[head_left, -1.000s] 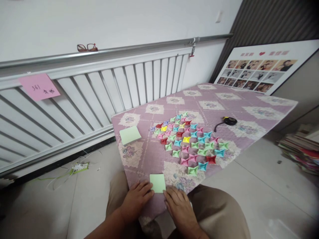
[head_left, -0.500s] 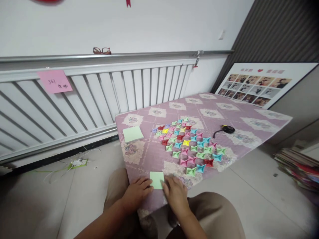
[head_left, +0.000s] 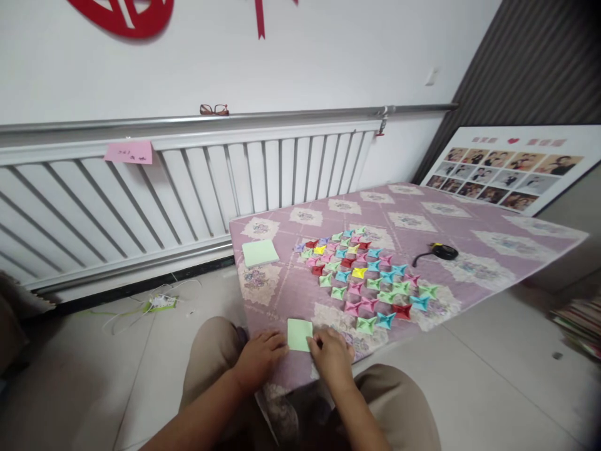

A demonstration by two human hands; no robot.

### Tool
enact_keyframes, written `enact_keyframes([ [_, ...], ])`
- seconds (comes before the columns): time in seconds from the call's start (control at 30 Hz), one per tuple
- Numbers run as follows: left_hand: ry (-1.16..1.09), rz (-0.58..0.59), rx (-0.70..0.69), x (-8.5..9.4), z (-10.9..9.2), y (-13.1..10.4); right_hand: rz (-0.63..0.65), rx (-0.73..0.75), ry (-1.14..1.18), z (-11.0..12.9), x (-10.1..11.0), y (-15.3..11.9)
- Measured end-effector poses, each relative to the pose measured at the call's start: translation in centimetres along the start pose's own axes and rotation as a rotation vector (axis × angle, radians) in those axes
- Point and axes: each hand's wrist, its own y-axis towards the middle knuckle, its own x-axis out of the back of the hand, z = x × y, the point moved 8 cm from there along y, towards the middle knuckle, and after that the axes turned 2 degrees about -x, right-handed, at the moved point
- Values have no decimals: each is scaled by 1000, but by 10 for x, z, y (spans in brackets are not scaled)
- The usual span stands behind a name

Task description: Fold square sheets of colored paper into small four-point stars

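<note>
Rests the left hand [head_left: 265, 352] flat, fingers nearly together and closed on nothing, tips at the left edge of a pale green square paper sheet [head_left: 299, 334] by the near edge of a purple floral cloth-covered table [head_left: 297, 371], and curls the right hand [head_left: 331, 352] at the sheet's right edge, too small to tell whether pinching it. Has bare cloth [head_left: 277, 297] ahead, up to a pale green paper stack [head_left: 260, 252] by the table's left edge and, farther right, rows of small multicoloured folded-paper pieces [head_left: 359, 273], with more open room around a black corded object [head_left: 444, 252] beyond. Compared with half a second ago, shows the right fingers more bent and more of a red wall ornament [head_left: 148, 22].
</note>
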Motion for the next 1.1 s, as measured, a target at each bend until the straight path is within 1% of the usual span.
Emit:
enact_keyframes([
  [0.1, -47, -89, 126, 1, 4, -13, -35, -9, 47, -5, 0, -2],
  [0.2, -142, -225, 246, 6, 4, -29, -78, 11, 92, -3, 6, -10],
  [0.27, -185, -336, 346, 14, 4, -40, -101, 96, 133, 8, 12, -19],
  [0.3, -185, -392, 392, 20, 2, -44, -117, 173, 166, 16, 16, -25],
  [0.33, -175, -438, 413, 26, -2, -47, -130, 236, 195, 23, 19, -31],
  [0.4, -130, -489, 403, 38, -12, -46, -161, 316, 239, 32, 22, -43],
  [0.5, -41, -507, 301, 53, -29, -34, -195, 378, 247, 37, 19, -56],
  [0.57, 15, -528, 214, 60, -36, -26, -186, 417, 235, 39, 13, -62],
  [0.67, 5, -518, 113, 62, -37, -14, -162, 452, 231, 41, 8, -63],
  [0.73, -22, -512, 86, 63, -33, -9, -162, 452, 225, 41, 7, -60],
  [0.8, -32, -493, 81, 62, -29, -5, -160, 438, 220, 40, 7, -54],
  [0.87, -31, -445, 89, 58, -24, -3, -142, 419, 222, 39, 6, -47],
  [0.93, -38, -394, 120, 51, -19, -4, -77, 392, 226, 37, 2, -42],
  [1.0, -63, -351, 164, 42, -14, -8, 14, 364, 227, 36, -3, -40],
  [1.1, -142, -317, 231, 32, -9, -16, 111, 352, 226, 37, -6, -40],
])
